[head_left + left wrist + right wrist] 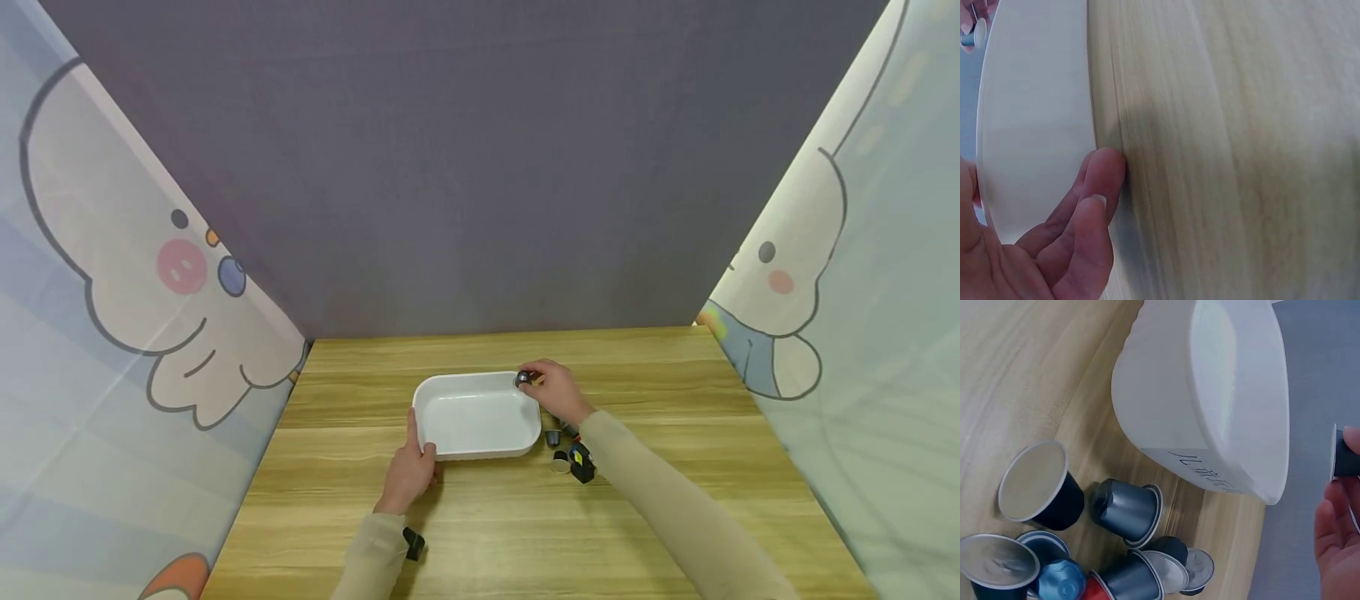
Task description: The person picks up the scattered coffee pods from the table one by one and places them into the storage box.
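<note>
A white rectangular dish with rounded corners lies on the wooden table. My left hand grips its near left corner; in the left wrist view the fingers press its outer wall. Over the far right corner of the dish, my right hand pinches a dark coffee capsule between thumb and fingers. The right wrist view shows this capsule at its right edge, partly cut off. Below that hand, to the right of the dish, several loose coffee capsules lie in a cluster, dark, blue and red.
The wooden table runs back to a grey wall panel. Cartoon-printed sheets stand on both sides. Dark printed lettering marks the dish's outer wall. A black wrist device sits at the left sleeve.
</note>
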Demonstrator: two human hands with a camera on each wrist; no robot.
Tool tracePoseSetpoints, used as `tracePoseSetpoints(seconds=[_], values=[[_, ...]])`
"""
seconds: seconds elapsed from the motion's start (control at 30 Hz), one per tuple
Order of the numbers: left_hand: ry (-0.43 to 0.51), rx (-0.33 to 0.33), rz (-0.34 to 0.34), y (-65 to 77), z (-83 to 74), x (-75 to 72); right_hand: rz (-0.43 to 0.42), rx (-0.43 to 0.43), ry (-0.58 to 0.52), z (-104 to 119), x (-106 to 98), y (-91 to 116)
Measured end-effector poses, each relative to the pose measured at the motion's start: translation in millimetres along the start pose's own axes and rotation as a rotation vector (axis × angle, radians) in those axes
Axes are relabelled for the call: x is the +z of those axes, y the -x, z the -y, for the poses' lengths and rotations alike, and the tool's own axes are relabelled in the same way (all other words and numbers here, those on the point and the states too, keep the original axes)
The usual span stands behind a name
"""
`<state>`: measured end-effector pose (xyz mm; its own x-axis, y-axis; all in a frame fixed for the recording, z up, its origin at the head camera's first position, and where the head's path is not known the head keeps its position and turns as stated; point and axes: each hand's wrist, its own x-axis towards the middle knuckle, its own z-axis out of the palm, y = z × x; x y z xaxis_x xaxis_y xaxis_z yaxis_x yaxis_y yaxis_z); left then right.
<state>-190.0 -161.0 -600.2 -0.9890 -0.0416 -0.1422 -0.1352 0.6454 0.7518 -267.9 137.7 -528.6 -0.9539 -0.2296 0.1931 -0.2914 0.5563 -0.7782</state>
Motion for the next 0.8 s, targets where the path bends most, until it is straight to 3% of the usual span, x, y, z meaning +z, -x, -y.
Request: tracePoseSetpoints(seconds=[0.4,0.8], values=[[-0.009,0.001,-0.011,-1.1,0.6,3.2,0.004,-0.016,0.032,6.1,13.1,-23.0],[0.023,0.001,0.003,0.5,-1.6,1.7,0.022,0.047,-0.009,17.8,30.2,-31.8]])
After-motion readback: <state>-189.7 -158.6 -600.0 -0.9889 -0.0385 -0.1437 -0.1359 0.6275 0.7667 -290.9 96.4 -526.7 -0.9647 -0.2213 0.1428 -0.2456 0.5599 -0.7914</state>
